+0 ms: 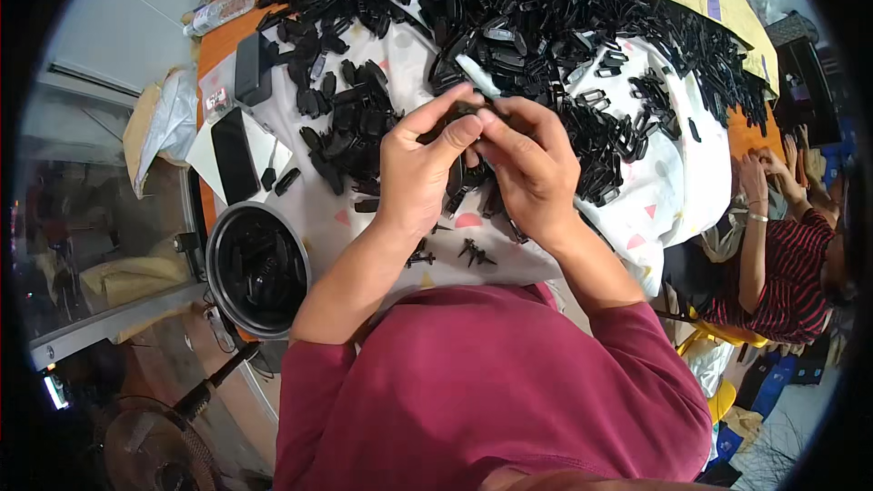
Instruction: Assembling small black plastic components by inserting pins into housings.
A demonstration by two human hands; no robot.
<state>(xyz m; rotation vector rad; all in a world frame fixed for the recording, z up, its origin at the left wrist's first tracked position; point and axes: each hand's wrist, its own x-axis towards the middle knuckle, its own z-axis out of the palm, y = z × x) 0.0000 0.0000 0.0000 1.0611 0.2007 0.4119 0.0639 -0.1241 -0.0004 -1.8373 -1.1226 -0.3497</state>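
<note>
Your left hand (414,168) and right hand (538,173) pinch a small dark part (467,109) between their fingers over the near side of the heap of black pieces (546,23), with bare cloth (696,189) open to the heap's right and a round bowl (212,264) to its near left, by the tabletop's (207,82) left edge.

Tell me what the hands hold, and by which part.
The left hand and right hand together pinch a small dark piece; exactly which part cannot be told.
</note>
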